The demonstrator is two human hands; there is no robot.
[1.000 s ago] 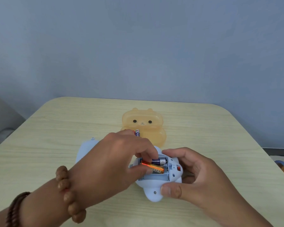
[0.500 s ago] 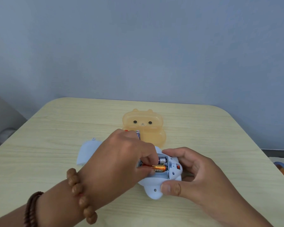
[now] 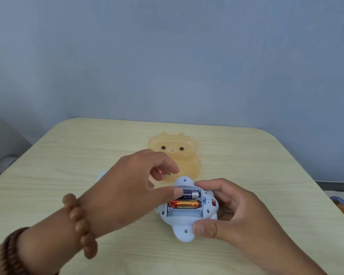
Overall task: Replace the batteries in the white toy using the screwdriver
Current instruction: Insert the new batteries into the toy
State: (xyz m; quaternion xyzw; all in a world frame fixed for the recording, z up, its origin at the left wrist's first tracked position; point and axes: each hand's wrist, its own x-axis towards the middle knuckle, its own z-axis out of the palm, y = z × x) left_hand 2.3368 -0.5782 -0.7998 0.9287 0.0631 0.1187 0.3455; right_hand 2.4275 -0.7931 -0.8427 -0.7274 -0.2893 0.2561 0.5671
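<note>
A person's right hand [image 3: 226, 211] grips an upturned white toy [image 3: 187, 215] on the wooden table [image 3: 68, 155], its battery compartment open. Inside lie a dark blue battery [image 3: 190, 194] and an orange battery [image 3: 184, 204]; the nearest slot looks empty. The left hand [image 3: 131, 187], loosely open, presses a thumb on the blue battery's end. A third battery seems needed next. No screwdriver is visible.

Single head view, forward-down, close over table [image 3: 266, 175]; wall behind.
</note>
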